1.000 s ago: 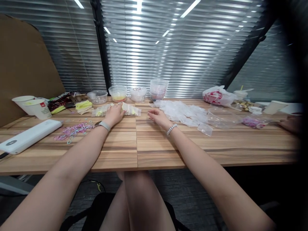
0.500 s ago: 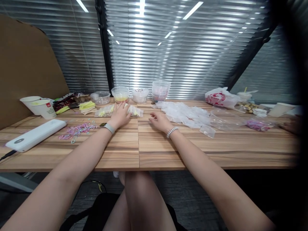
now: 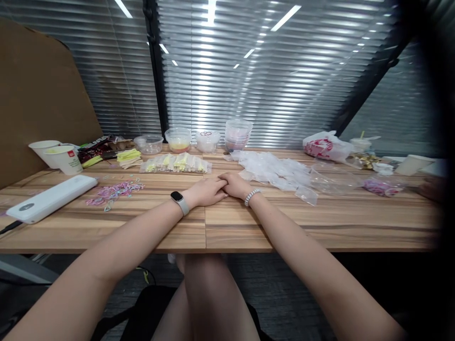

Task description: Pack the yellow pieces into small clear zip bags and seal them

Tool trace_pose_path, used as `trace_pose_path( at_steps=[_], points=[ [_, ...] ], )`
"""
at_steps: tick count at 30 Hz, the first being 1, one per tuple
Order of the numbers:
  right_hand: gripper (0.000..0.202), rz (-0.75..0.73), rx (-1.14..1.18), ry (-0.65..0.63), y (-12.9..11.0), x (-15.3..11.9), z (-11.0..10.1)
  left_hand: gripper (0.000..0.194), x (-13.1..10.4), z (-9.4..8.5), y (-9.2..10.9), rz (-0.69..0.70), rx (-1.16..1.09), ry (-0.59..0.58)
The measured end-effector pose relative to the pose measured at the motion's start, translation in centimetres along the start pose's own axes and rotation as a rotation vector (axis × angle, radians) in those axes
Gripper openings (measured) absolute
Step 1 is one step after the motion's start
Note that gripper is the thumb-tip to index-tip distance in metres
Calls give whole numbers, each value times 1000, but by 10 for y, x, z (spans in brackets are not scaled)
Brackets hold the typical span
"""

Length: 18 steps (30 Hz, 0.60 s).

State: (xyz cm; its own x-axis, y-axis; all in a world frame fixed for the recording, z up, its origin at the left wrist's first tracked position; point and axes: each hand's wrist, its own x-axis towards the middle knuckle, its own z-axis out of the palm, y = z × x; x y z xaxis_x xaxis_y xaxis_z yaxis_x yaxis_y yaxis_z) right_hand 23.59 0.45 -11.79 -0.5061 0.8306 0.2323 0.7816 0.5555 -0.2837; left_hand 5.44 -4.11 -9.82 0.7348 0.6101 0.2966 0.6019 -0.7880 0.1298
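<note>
My left hand (image 3: 206,191) lies flat on the table with its fingers stretched to the right. Its fingertips meet my right hand (image 3: 234,184), whose fingers rest loosely bent over and against them. Neither hand shows anything held. Just behind my left hand is a row of small clear bags (image 3: 177,163) with yellow-green pieces inside. A spread pile of clear plastic bags (image 3: 272,169) lies right beside my right hand. Pink and purple small links (image 3: 117,193) are scattered to the left of my watch.
Along the back stand a clear bowl with yellow contents (image 3: 178,140), a tub (image 3: 208,141) with scissors on it and stacked tubs (image 3: 238,135). At left are a white power bank (image 3: 53,199) and paper cups (image 3: 66,160). A red-white plastic bag (image 3: 325,146) sits at back right.
My left hand has come off the row of small bags, moving toward me and right until it touches my right hand. My right hand has shifted only slightly.
</note>
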Motion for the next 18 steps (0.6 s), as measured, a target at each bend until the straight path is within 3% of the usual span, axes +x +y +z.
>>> trace_pose_path(
  at_steps=[4,10,18],
  points=[
    [27,3,-16,-23,-4,0,-2,36,0,-1,-3,-12,-11,-32],
    [34,-7,12,33,-1,0,3,45,0,6,-7,-1,4,-15],
    [37,-30,35,56,5,2,9,39,-1,10,-10,15,-10,29]
  ],
)
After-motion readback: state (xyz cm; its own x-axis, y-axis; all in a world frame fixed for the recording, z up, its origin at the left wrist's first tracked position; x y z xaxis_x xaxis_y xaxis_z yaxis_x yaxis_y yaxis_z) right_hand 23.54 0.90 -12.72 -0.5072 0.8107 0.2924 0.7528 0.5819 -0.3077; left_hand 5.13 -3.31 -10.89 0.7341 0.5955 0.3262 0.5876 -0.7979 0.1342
